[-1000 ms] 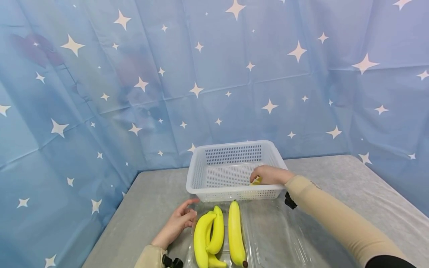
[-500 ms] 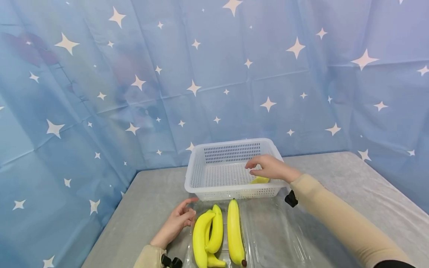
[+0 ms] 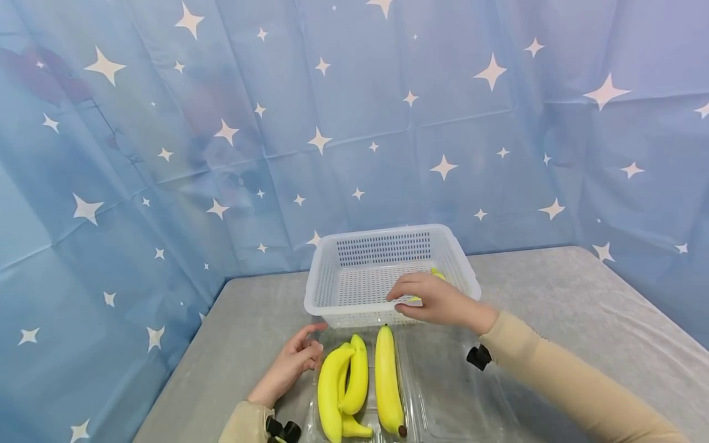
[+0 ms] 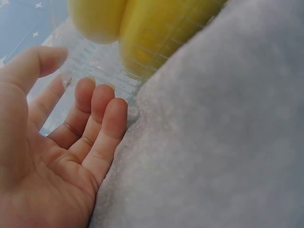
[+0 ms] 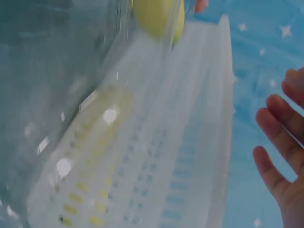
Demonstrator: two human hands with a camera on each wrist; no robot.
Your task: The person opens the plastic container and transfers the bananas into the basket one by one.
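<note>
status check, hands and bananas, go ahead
Right hand open, empty, over basket front rim. One banana in basket. Left hand open beside clear tray with three bananas. Nothing blocking.

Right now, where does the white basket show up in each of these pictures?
Head: the white basket stands mid-frame at the table's back, behind the bananas; the right hand hovers over its front right.
Left wrist: not in it; only the left hand beside bananas in clear packaging.
Right wrist: its perforated wall fills the middle, blurred.
Shared landmark: the blue star-printed backdrop.
</note>
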